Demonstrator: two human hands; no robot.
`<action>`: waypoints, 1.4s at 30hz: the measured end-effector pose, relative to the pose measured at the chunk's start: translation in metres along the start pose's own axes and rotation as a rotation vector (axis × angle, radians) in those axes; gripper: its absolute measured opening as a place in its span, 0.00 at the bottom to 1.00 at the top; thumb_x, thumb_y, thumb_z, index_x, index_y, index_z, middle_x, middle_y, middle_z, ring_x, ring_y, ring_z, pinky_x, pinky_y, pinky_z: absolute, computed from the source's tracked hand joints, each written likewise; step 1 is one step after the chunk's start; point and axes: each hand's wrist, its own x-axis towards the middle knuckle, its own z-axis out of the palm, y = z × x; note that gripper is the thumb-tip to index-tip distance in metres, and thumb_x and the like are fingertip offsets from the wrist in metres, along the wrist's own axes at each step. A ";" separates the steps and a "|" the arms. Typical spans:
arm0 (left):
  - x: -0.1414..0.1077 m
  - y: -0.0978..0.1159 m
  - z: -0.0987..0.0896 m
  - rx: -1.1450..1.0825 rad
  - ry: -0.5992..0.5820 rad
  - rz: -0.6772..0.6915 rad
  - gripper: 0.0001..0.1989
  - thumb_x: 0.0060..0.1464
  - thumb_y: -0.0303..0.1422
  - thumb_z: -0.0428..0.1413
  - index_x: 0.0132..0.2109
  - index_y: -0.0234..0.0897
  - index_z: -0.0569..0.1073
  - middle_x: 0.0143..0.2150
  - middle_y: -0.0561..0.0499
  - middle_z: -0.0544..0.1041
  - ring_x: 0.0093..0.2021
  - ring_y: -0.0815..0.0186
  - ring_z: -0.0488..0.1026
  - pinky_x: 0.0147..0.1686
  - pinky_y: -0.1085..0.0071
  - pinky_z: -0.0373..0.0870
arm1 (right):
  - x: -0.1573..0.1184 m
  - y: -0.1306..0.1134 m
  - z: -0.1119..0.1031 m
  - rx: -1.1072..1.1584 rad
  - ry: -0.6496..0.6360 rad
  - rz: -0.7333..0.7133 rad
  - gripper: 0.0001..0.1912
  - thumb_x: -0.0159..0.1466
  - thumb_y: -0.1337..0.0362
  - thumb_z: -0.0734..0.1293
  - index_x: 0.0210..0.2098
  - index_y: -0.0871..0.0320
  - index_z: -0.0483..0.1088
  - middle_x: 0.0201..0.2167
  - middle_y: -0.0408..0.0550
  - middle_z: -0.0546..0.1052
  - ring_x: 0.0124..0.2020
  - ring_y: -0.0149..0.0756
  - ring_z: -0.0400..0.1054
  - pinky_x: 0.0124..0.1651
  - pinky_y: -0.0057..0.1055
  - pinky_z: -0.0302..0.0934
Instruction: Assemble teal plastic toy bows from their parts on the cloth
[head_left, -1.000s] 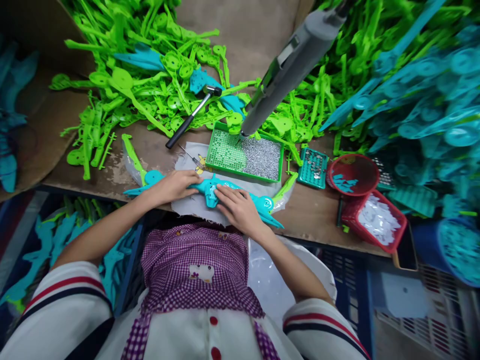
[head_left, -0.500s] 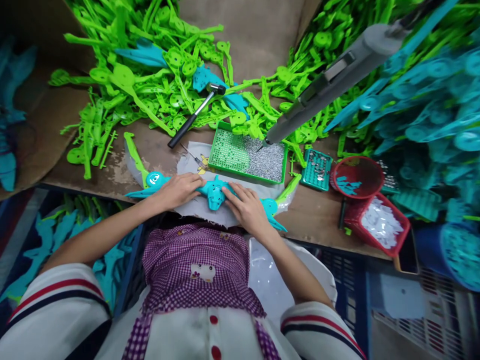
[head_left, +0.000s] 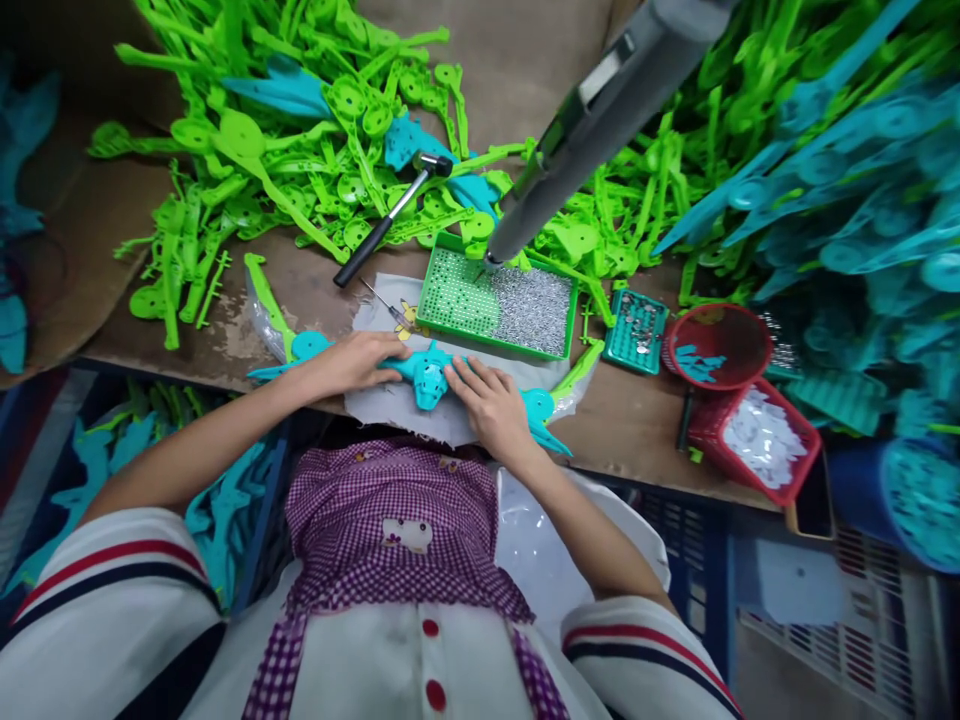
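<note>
A long teal plastic toy (head_left: 427,376) lies across a white cloth (head_left: 390,405) at the near edge of the workbench. My left hand (head_left: 352,362) presses flat on its left half, fingers together. My right hand (head_left: 491,405) rests on its right half, fingers spread over the body. Neither hand lifts the toy. A grey powered screwdriver (head_left: 592,115) hangs from above, its tip over the green screw tray (head_left: 555,335) just behind the toy.
Heaps of green plastic parts (head_left: 300,170) and teal parts (head_left: 847,190) crowd the back of the bench. A hammer (head_left: 386,225) lies on the green pile. To the right sit a small teal tray (head_left: 634,328), a red bowl (head_left: 716,345) and a red bin of white pieces (head_left: 757,440).
The hanging screwdriver swung right, then back left over the tray's rear edge. Both hands stayed on the teal toy, which shifted slightly under them.
</note>
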 end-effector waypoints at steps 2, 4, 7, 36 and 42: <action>-0.001 0.000 0.000 0.013 -0.001 0.007 0.12 0.54 0.33 0.60 0.46 0.42 0.76 0.45 0.47 0.79 0.45 0.59 0.77 0.45 0.65 0.71 | 0.000 0.001 -0.001 -0.005 0.002 -0.005 0.26 0.70 0.71 0.54 0.66 0.54 0.60 0.66 0.48 0.65 0.68 0.43 0.57 0.59 0.46 0.59; -0.001 0.000 0.002 0.020 0.002 0.014 0.12 0.54 0.33 0.61 0.47 0.42 0.76 0.45 0.47 0.79 0.45 0.59 0.77 0.46 0.65 0.71 | 0.000 0.002 -0.002 0.000 0.001 -0.012 0.25 0.70 0.70 0.54 0.66 0.53 0.61 0.66 0.47 0.66 0.67 0.43 0.58 0.58 0.45 0.60; -0.001 -0.001 0.005 0.020 0.032 0.015 0.13 0.54 0.32 0.61 0.47 0.40 0.75 0.45 0.46 0.79 0.46 0.59 0.76 0.46 0.64 0.71 | 0.000 0.001 -0.003 -0.002 0.011 -0.013 0.24 0.71 0.68 0.54 0.65 0.53 0.61 0.65 0.48 0.67 0.66 0.43 0.60 0.58 0.45 0.61; -0.005 0.005 0.004 0.059 0.006 0.069 0.11 0.55 0.31 0.60 0.46 0.38 0.73 0.44 0.46 0.78 0.47 0.59 0.76 0.44 0.65 0.71 | 0.006 0.003 -0.006 0.009 0.078 0.034 0.21 0.72 0.62 0.56 0.60 0.56 0.69 0.61 0.55 0.72 0.60 0.46 0.68 0.53 0.45 0.67; -0.005 0.010 0.001 0.118 0.012 0.045 0.10 0.56 0.31 0.58 0.47 0.37 0.74 0.44 0.46 0.79 0.45 0.60 0.76 0.43 0.66 0.70 | 0.009 0.006 -0.010 0.022 0.049 0.042 0.20 0.71 0.61 0.58 0.60 0.53 0.68 0.61 0.53 0.72 0.58 0.47 0.70 0.54 0.48 0.68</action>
